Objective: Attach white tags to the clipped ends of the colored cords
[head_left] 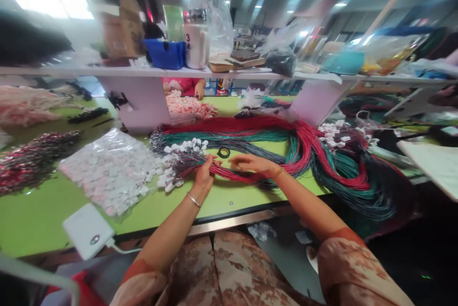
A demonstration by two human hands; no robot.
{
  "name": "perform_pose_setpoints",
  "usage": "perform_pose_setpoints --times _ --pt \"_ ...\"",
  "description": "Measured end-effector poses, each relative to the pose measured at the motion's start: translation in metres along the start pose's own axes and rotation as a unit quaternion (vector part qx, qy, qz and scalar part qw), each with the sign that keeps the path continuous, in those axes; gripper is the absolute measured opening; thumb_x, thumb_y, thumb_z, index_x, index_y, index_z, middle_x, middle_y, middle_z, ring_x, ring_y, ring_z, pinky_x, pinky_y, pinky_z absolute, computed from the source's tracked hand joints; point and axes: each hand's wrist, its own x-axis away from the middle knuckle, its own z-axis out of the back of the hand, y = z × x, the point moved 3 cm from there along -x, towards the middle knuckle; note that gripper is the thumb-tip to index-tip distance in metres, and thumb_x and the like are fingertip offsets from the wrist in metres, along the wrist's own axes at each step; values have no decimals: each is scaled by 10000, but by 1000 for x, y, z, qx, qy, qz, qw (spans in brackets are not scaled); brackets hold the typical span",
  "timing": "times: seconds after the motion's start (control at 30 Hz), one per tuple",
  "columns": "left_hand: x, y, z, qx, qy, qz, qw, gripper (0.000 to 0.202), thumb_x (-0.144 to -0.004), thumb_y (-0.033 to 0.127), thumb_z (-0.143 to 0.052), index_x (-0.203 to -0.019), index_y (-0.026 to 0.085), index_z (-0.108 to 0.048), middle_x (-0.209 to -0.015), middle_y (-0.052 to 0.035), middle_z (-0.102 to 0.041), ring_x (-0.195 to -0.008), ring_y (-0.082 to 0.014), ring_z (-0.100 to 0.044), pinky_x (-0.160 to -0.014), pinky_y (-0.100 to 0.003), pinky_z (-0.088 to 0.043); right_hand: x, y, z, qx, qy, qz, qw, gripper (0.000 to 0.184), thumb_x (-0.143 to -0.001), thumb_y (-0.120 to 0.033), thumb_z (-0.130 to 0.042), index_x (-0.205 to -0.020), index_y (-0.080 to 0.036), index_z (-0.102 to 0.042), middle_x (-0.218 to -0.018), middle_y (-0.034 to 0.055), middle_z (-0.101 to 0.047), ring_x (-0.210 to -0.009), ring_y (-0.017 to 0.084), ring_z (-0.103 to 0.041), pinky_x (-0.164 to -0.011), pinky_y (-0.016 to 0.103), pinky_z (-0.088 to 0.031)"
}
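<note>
My left hand is closed around a bundle of thin red, green and dark wires, just behind its connector end. White plastic connectors fan out to the left of that hand. My right hand hovers at the same bundle farther right, its fingers stretched toward my left hand and apart, with nothing seen in them. A small roll of dark tape lies on the green table just beyond both hands. Behind it run long red wires and green wires that curve round to the right.
A clear bag of white connectors lies left, with a white power bank and its cable at the front edge. Across the back stands a shelf bearing a blue bin and a mug. Another person's hand shows beyond.
</note>
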Motion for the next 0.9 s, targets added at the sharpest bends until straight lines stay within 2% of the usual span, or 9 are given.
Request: perform_pose_setpoints --times 0.1,0.17,0.23,0.3,0.37,0.5,0.67,0.77,0.9 --pt "-2 -1 5 -71 -7 -48 996 364 -738 483 -710 -887 155 -656 -689 -8 -649 -798 -172 -660 -839 -319 -496 -34 21 10 96 120 -76 985 327 -904 -314 -531 -1145 -121 -639 -1046 102 -638 -868 149 -573 -793 260 -432" --pt "-3 -1 7 -115 -10 -62 991 406 -769 510 -674 -993 171 -674 -851 -39 -694 -867 -173 -656 -869 -317 -492 -55 31 1 195 111 -137 965 287 -854 -271 -595 -1089 -118 -658 -1073 122 -597 -869 152 -556 -794 259 -421" --pt "-3 -1 9 -155 -13 -64 986 430 -809 516 -633 -1098 199 -667 -1027 -60 -694 -937 -180 -651 -910 -328 -483 -69 34 -7 205 121 -174 956 213 -855 -282 -585 -963 -114 -661 -1026 108 -574 -837 140 -535 -750 240 -417" --pt "-2 1 11 -190 -7 -74 979 421 -841 495 -607 -1163 227 -652 -1162 -67 -665 -1050 -191 -628 -995 -346 -442 -74 32 -8 80 168 -195 963 255 -901 -348 -518 -825 -124 -613 -861 61 -561 -717 112 -496 -642 210 -403" --pt "-2 3 11 -212 6 -100 972 386 -851 461 -610 -1168 244 -654 -1231 -61 -639 -1196 -195 -562 -1093 -345 -356 -74 25 -4 -141 216 -202 945 358 -929 -455 -459 -766 -148 -546 -692 6 -507 -561 85 -408 -507 185 -344" --pt "-3 2 10 -220 3 -128 967 342 -839 474 -624 -1080 237 -676 -1202 -53 -653 -1289 -189 -492 -1149 -316 -271 -67 2 -3 -470 181 -223 835 383 -861 -525 -572 -735 -174 -485 -551 -42 -469 -401 45 -259 -352 162 -210" --pt "-7 -12 17 -223 79 -139 962 346 -815 535 -622 -930 210 -652 -1022 -60 -684 -1109 -196 -590 -1060 -336 -384 -61 -19 -18 -550 92 -301 774 342 -874 -383 -605 -664 -177 -430 -450 -59 -443 -328 21 -206 -272 133 -150" --pt "-10 -20 23 -240 127 -131 954 332 -798 540 -627 -820 208 -609 -919 -55 -671 -1012 -201 -606 -992 -337 -427 -58 -23 -23 -550 83 -321 766 324 -874 -360 -613 -672 -173 -441 -465 -42 -497 -313 17 -224 -255 126 -159" --pt "-13 -23 25 -262 110 -124 951 366 -787 571 -609 -724 215 -549 -789 -33 -623 -859 -194 -592 -897 -321 -455 -52 -26 -27 -526 72 -337 777 303 -866 -358 -621 -686 -165 -472 -477 -27 -534 -312 22 -262 -250 127 -162"
